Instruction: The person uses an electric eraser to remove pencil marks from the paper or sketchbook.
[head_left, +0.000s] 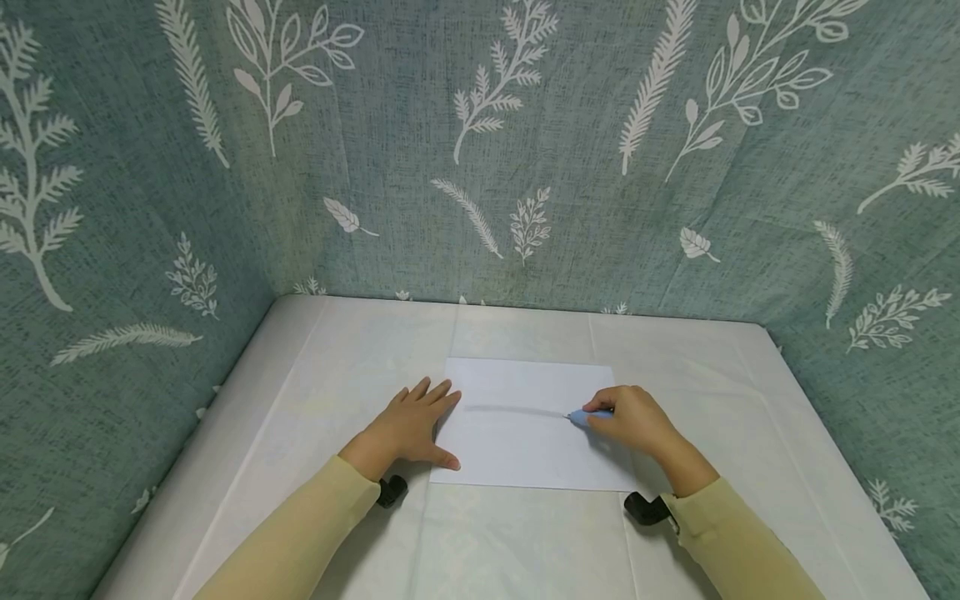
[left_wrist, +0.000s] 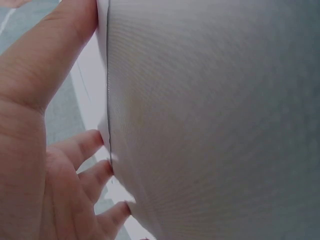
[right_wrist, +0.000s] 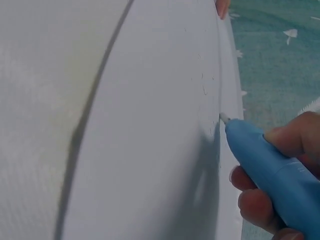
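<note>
A white sheet of paper [head_left: 517, 458] lies on the table, with a faint grey line [head_left: 510, 408] running across its upper half. My right hand [head_left: 633, 421] grips a light-blue electric eraser [right_wrist: 260, 160], thick-bodied like a fat pen. Its small pale tip touches the paper at the right end of the line. Fine dark specks lie near the tip in the right wrist view. On the sheet's left edge rests my left hand [head_left: 412, 425], fingers spread and thumb apart. In the left wrist view those fingers [left_wrist: 75, 150] lie along the paper's edge.
A white cloth covers the table [head_left: 525, 542]. Green curtains [head_left: 405, 150] with white leaf prints rise behind it and at both sides. A black wrist device [head_left: 647, 508] sits below the right hand, and another [head_left: 392, 490] below the left.
</note>
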